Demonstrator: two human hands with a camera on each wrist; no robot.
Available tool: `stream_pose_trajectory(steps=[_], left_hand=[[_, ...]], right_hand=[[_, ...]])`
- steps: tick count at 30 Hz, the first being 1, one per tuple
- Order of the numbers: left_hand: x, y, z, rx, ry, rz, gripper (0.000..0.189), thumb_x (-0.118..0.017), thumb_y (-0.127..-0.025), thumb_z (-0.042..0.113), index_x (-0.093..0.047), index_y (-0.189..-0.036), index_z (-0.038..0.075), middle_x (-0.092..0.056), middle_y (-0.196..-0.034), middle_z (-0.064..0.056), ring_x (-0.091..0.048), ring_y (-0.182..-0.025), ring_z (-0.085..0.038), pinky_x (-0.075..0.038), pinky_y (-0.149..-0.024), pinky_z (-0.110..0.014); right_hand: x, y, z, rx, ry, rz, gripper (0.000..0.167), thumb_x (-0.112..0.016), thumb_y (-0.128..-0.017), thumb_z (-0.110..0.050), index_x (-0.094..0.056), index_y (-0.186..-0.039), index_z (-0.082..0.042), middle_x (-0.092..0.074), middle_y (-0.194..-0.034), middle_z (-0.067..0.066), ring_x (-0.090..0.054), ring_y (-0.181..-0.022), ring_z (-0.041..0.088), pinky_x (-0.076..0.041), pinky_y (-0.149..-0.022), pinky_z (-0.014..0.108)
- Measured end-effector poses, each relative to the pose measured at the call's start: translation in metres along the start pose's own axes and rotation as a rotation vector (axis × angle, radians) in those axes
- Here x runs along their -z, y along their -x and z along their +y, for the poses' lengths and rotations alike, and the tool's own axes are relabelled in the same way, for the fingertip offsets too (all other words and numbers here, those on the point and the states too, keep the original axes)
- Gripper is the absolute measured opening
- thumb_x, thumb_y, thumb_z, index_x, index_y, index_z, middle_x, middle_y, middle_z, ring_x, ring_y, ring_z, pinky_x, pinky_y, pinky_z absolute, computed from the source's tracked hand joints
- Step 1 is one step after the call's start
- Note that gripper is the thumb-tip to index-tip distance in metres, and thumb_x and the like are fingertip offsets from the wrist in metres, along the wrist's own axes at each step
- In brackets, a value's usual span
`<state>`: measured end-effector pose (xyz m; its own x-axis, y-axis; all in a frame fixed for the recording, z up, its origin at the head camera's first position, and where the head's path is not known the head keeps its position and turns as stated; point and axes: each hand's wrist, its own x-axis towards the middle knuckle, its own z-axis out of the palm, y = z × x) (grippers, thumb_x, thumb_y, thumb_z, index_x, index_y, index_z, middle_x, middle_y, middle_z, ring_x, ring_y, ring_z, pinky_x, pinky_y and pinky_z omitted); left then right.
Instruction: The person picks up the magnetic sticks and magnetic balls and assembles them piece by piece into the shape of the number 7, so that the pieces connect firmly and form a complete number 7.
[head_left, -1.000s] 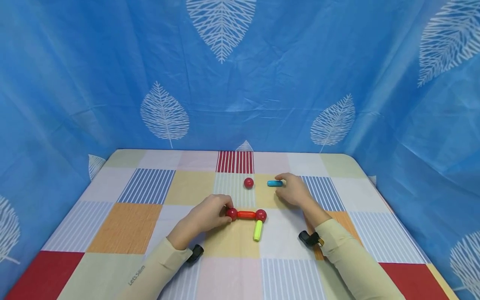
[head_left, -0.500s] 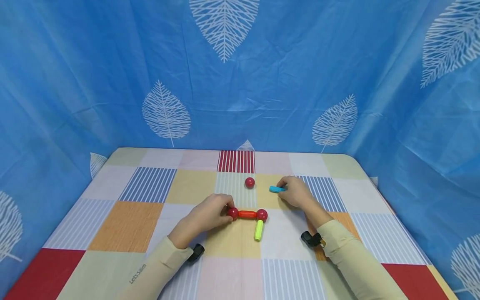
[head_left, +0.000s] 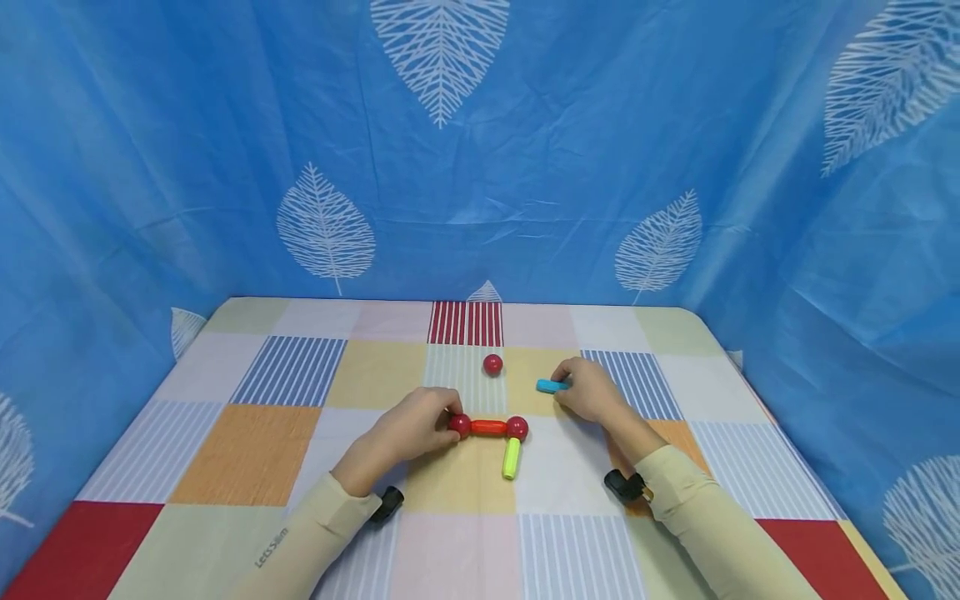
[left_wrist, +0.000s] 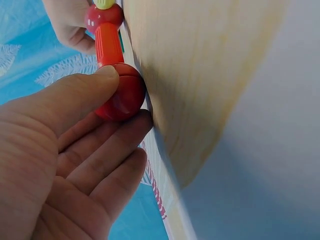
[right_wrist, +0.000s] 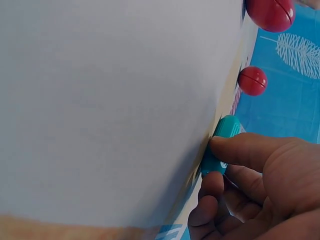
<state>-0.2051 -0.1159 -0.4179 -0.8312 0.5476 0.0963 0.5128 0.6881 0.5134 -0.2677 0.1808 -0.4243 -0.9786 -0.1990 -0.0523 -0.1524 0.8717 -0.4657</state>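
My left hand (head_left: 417, 423) pinches a red ball (left_wrist: 125, 95) between thumb and fingers, low at the table. That ball joins an orange-red ribbed rod (head_left: 489, 427), which ends at a second red ball (head_left: 517, 428). From this second ball a yellow-green rod (head_left: 512, 458) points toward the near edge, lying on the cloth. To the right, my right hand (head_left: 592, 390) holds a blue rod (right_wrist: 227, 128) by thumb and fingers, close over the cloth, its free end facing left. A loose red ball (head_left: 492, 364) sits farther back, left of the blue rod.
A patchwork cloth (head_left: 255, 454) covers the table. Blue curtains (head_left: 480, 167) with white leaf prints hang behind it and along both sides. Each wrist wears a small black camera, such as the right wrist's camera (head_left: 624, 485).
My right hand has drawn the blue rod slightly nearer, toward the joined pieces, and tilted it a little. My left hand stays on its ball, and the joined pieces keep their place.
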Motion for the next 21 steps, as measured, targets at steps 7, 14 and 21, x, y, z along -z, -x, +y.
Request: stream_pose_trajectory(steps=[7,14,21], left_hand=[[-0.002,0.002,0.001,0.007,0.000,-0.005,0.021,-0.081,-0.079,0.012,-0.065,-0.092,0.012,-0.062,-0.084,0.006,-0.056,-0.075,-0.015,-0.048,-0.069,-0.027],[-0.001,0.001,0.001,0.008,0.000,0.003,0.021,-0.082,-0.079,0.013,-0.065,-0.091,0.013,-0.062,-0.084,0.007,-0.055,-0.075,-0.014,-0.049,-0.072,-0.028],[-0.001,0.000,0.002,-0.004,0.004,0.010,0.021,-0.082,-0.079,0.013,-0.065,-0.091,0.013,-0.062,-0.084,0.007,-0.054,-0.074,-0.013,-0.049,-0.071,-0.027]], right_hand=[[0.002,0.010,0.004,0.026,0.013,-0.013,0.013,-0.073,-0.083,-0.008,-0.071,-0.097,-0.008,-0.064,-0.090,0.003,-0.057,-0.081,0.020,-0.050,-0.074,0.040],[0.005,0.022,0.003,0.037,0.022,-0.020,0.013,-0.075,-0.082,-0.008,-0.070,-0.094,-0.009,-0.063,-0.084,0.000,-0.056,-0.077,0.018,-0.050,-0.071,0.037],[0.009,0.031,0.004,0.033,0.039,-0.033,0.013,-0.077,-0.081,-0.009,-0.070,-0.091,-0.012,-0.062,-0.082,-0.001,-0.055,-0.076,0.018,-0.049,-0.072,0.036]])
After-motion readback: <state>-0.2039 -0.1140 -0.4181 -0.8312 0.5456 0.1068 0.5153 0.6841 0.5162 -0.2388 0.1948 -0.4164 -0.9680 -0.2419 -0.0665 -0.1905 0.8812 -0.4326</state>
